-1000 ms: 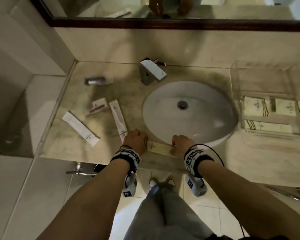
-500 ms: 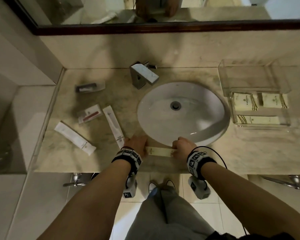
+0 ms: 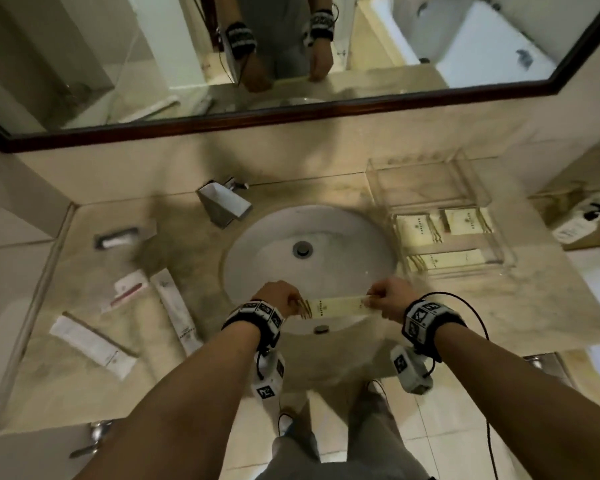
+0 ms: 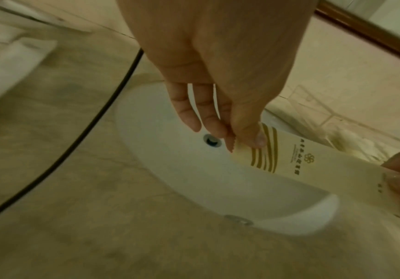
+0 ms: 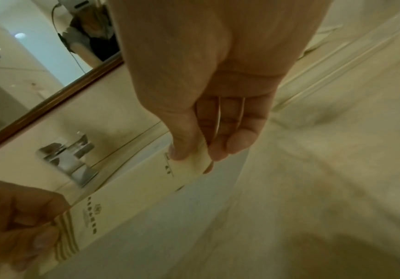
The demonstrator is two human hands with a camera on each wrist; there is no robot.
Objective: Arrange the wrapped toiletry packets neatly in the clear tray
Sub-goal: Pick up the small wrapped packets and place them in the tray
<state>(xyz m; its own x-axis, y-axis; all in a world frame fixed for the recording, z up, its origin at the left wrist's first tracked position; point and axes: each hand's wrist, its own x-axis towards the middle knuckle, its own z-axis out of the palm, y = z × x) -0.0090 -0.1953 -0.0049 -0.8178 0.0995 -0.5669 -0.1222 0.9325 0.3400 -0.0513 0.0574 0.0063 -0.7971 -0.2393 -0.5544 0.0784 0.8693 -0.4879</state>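
Note:
A long cream packet with gold stripes [image 3: 336, 306] [image 4: 297, 166] [image 5: 127, 203] hangs above the front of the sink, stretched between both hands. My left hand [image 3: 281, 299] [image 4: 239, 136] pinches its striped end between thumb and fingers. My right hand [image 3: 385, 297] [image 5: 191, 152] pinches the other end the same way. The clear tray [image 3: 499, 271] stands on the counter to the right of the sink and holds three cream packets [image 3: 416, 228]. Several white packets [image 3: 177, 306] lie on the counter at the left.
The white sink [image 3: 257, 258] fills the middle of the marble counter [image 3: 84, 375], with a chrome tap [image 3: 224, 204] behind it. An empty clear tray section [image 3: 426, 181] stands against the back wall. A mirror [image 3: 291, 46] hangs above. A white bottle [image 3: 586, 220] lies far right.
Both hands have lifted the cream packet off the counter's front edge and carried it up over the sink, a little to the right. The camera has tilted up, showing more mirror.

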